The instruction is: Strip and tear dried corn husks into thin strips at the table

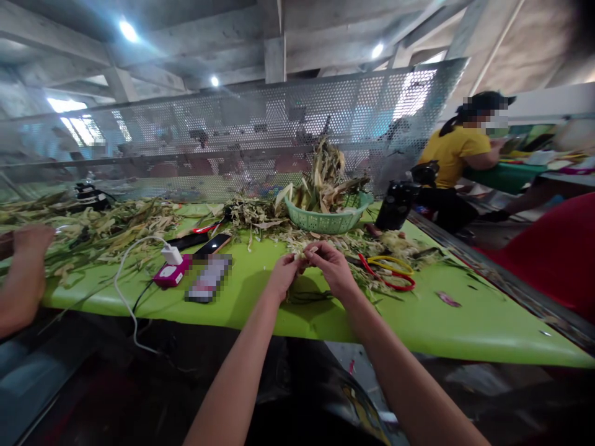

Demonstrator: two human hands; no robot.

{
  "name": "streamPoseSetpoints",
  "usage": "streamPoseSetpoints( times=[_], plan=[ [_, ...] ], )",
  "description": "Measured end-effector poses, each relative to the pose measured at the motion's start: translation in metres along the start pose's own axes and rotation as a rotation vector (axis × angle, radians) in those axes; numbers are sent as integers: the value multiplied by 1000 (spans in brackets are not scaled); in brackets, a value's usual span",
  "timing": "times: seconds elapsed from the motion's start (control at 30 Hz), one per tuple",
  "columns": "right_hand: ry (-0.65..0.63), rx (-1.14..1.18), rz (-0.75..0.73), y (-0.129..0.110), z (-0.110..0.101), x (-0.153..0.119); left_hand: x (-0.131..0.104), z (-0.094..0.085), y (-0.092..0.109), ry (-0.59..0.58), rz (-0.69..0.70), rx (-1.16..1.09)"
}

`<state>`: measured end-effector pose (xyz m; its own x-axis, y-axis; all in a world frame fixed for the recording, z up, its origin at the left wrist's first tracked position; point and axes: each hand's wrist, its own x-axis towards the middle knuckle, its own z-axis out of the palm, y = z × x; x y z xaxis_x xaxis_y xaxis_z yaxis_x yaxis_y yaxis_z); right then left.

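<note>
My left hand [284, 274] and my right hand [329, 263] meet over the green tabletop [251, 272], fingertips pinched together. Between them is a small pale piece of plant [312, 250], mostly covered by the fingers. Dark thin stems [310, 297] lie under my hands. Just right of my right hand rest scissors with red and yellow handles [393, 272], among loose plant scraps [372, 286]. Behind my hands stands a light green plastic basket [320, 222] with dried leaves and husks [320, 176] heaped in it.
To the left lie two phones [209, 279], a pink power block [171, 271] with a white charger and cable, and red-handled scissors [207, 228]. A co-worker's arm [23, 279] reaches in at far left beside piled dried leaves [116, 223]. A black bottle [394, 204] stands right of the basket.
</note>
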<state>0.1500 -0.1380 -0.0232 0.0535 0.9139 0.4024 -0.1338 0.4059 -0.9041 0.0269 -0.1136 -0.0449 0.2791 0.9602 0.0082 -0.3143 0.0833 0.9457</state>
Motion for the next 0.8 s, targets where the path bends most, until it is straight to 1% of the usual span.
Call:
streamPoseSetpoints(
  times=[0.17, 0.27, 0.37, 0.5, 0.67, 0.8],
  plan=[
    [-14, -73, 2, -1, -3, 0, 3, -1, -2, 16, 60, -25],
    [-28, -52, 31, 1, -4, 0, 3, -1, -1, 47, 45, -51],
    [-32, 5, 28, 2, -5, 1, 0, 1, 2, 69, 29, -68],
    [-13, -12, 18, 2, -5, 2, -4, 4, 6, 55, 53, -55],
    [6, -170, -25, 4, -4, 1, -1, 4, 4, 48, 64, 12],
    [54, -446, -130, 6, -4, 0, 0, 2, 3, 48, 81, 82]
  ],
)
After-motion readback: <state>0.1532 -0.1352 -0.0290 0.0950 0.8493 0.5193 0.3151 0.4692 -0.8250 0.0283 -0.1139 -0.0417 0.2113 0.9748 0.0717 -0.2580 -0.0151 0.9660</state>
